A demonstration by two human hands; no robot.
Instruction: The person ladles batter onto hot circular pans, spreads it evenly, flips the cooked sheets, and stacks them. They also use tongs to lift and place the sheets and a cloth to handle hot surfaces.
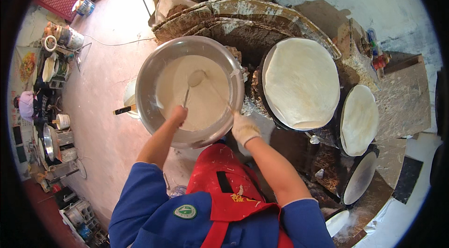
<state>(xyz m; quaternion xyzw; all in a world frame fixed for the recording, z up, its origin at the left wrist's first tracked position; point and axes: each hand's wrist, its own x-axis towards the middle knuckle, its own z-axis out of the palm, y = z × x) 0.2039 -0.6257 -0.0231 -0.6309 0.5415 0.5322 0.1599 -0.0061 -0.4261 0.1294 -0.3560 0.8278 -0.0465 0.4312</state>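
Before me stands a wide metal basin with pale batter in it. My left hand, bare, grips the handle of a ladle whose bowl sits at the batter, coated in it. A knit work glove covers my right hand, which is closed around a thin stick at the basin's right rim. The stick's far end reaches the ladle bowl; whether they touch I cannot tell. Right of the basin, a large thin flatbread covers a round griddle.
Further right are another griddle with a flatbread, a grey griddle plate and a pale round near steam. A curved, crusted barrier runs behind. Left of the basin stands a bucket with a black-handled tool. Another person is far left.
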